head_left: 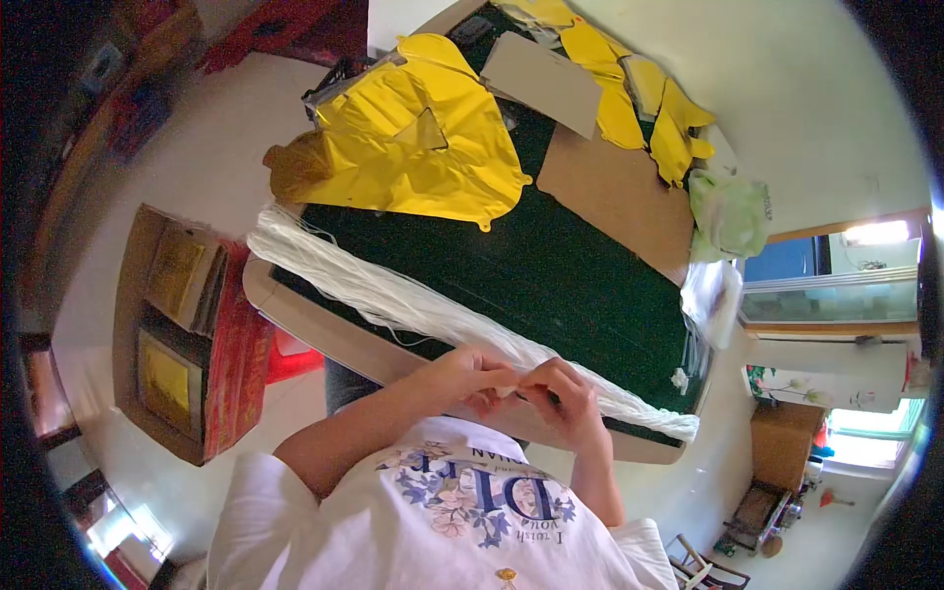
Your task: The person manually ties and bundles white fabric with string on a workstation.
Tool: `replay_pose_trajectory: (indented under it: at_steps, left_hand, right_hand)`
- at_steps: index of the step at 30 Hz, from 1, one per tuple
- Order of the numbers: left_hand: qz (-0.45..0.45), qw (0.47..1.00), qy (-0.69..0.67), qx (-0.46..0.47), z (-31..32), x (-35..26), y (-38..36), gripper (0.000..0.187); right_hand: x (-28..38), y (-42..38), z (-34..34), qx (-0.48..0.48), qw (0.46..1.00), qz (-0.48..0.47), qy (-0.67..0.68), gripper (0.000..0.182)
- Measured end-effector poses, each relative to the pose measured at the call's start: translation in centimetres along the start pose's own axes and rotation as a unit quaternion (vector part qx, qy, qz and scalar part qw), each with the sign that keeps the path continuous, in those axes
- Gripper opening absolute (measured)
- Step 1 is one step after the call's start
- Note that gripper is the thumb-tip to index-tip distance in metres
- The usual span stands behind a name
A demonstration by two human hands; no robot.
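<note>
My left hand (469, 379) and my right hand (565, 395) are close together at the table's near edge, fingertips pinched toward each other. Something small and pale shows between them, too small to name. Just beyond my hands, a long bundle of white strands (393, 298) runs diagonally along the near side of the dark green tabletop (442, 258). A yellow foil sheet (433, 128) with a triangular mark lies at the far left of the table.
Brown cardboard (619, 197) and a grey-brown card (544, 81) lie toward the back. More yellow foil pieces (610, 98) sit at the far right, near a green plastic bag (728, 214) and clear plastic (710, 300). An open carton (231, 364) stands at left.
</note>
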State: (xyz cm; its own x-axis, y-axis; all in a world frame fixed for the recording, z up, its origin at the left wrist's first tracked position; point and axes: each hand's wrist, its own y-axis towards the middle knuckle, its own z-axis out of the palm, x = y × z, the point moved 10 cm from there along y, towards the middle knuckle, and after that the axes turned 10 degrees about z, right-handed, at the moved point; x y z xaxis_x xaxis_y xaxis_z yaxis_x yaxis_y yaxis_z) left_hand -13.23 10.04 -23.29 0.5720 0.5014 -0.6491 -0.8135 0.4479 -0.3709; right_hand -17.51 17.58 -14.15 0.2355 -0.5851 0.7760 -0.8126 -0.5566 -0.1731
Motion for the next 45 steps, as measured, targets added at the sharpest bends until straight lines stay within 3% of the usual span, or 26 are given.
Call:
replay_pose_trajectory:
  at_steps: [5,8,11,14,17,20,22,24,26,29,32,34,35,39,41,44,45]
  left_hand:
    - [0.125,0.952,0.271,-0.063,-0.6,-3.2,-1.2,0.022]
    - [0.2,0.922,0.307,-0.128,-2.0,-3.6,-1.5,0.021]
    - [0.195,0.908,0.329,-0.169,-3.4,-4.1,-1.6,0.019]
    - [0.293,0.868,0.384,-0.116,-2.1,-5.2,-1.6,0.017]
    - [0.29,0.871,0.397,-0.006,0.5,-4.3,-1.7,0.015]
    - [0.169,0.954,0.243,-0.048,-0.2,-3.2,-1.7,0.015]
    - [0.166,0.965,0.193,-0.069,-1.0,-3.7,-1.6,0.015]
    - [0.183,0.955,0.208,-0.102,-1.8,-3.9,-1.7,0.014]
    - [0.224,0.92,0.289,-0.14,-2.4,-4.1,-1.5,0.014]
    - [0.296,0.845,0.441,-0.06,0.3,-5.0,-1.7,0.014]
    - [0.307,0.882,0.354,-0.052,0.6,-4.9,-1.8,0.014]
    - [0.251,0.908,0.315,-0.119,-1.3,-4.9,-1.7,0.014]
    - [0.219,0.918,0.293,-0.151,-2.3,-4.5,-1.8,0.015]
    - [0.291,0.861,0.407,-0.092,-1.1,-4.8,-1.7,0.014]
    - [0.325,0.847,0.417,-0.054,0.7,-5.9,-2.3,0.013]
    - [0.235,0.933,0.239,-0.129,-2.5,-3.5,-0.8,0.016]
    - [0.242,0.922,0.268,-0.137,-2.6,-3.6,-1.0,0.015]
  right_hand:
    - [-0.2,0.2,-0.3,-0.026,0.999,0.017,0.01,0.013]
    - [-0.2,0.2,0.4,-0.001,0.999,0.023,-0.029,0.013]
    - [0.0,-0.1,1.4,0.058,0.996,-0.006,-0.063,0.009]
    - [2.0,-0.4,0.3,0.039,0.999,-0.02,-0.012,0.005]
    - [0.8,1.4,-2.1,-0.053,0.998,0.019,0.019,0.008]
    - [-3.6,2.7,-0.3,-0.088,0.984,0.146,0.049,0.009]
    - [-4.3,1.6,2.9,0.024,0.987,0.156,0.019,0.013]
    - [-1.7,-0.4,5.1,0.056,0.998,-0.006,-0.012,0.019]
    - [1.4,-0.4,4.2,0.055,0.997,-0.029,-0.036,0.016]
    - [1.6,1.5,1.2,-0.004,0.999,0.008,-0.046,0.013]
    - [-1.0,1.4,1.5,-0.013,0.997,0.067,-0.043,0.011]
    - [-2.6,1.1,3.2,0.014,0.995,0.094,-0.043,0.011]
    - [-0.4,0.3,3.6,0.016,1.0,0.002,-0.018,0.013]
    - [1.1,0.4,2.0,0.007,0.999,-0.014,-0.048,0.02]
    - [-0.4,1.4,1.3,-0.021,0.999,0.039,-0.02,0.015]
    - [-1.6,1.0,2.4,0.0,0.998,0.058,-0.01,0.012]
    - [-1.0,0.5,3.1,0.009,0.999,0.046,-0.017,0.012]
